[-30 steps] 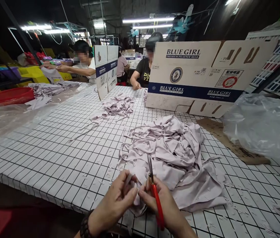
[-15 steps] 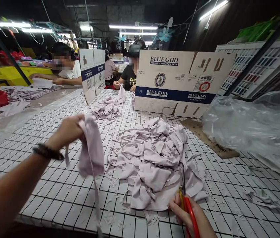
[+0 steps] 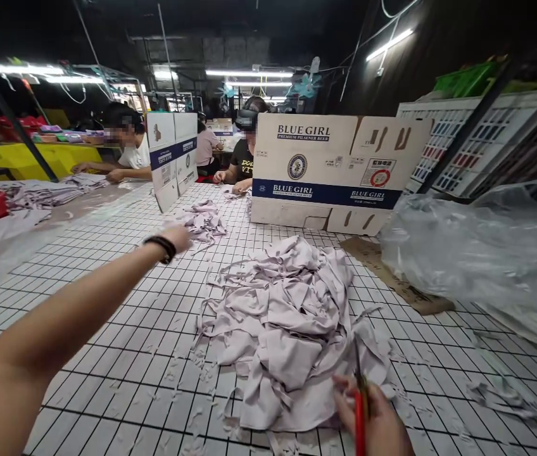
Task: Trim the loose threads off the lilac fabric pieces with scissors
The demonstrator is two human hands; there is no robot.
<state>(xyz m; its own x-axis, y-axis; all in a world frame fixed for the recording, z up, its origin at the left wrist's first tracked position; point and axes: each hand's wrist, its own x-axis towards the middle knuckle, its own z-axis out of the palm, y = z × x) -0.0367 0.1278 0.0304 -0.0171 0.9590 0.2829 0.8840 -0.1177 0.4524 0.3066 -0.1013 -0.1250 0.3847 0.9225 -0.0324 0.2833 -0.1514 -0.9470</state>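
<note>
Red-handled scissors (image 3: 360, 405) sit clamped in our right hand (image 3: 377, 421), blades pointing into the pale lilac fabric pile (image 3: 287, 316). Our left hand (image 3: 177, 238) stretches over the gridded surface (image 3: 107, 304) toward a smaller heap (image 3: 202, 220); we cannot tell its grip.

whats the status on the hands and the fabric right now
Left hand stretched out beside the far small fabric pile, grip unclear. Right hand shut on red scissors. Big fabric pile lies between, nothing blocking.

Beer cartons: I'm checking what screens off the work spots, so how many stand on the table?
2: a wide beer carton behind the fabric pile, and a smaller one further left. Others may be hidden behind.
</note>
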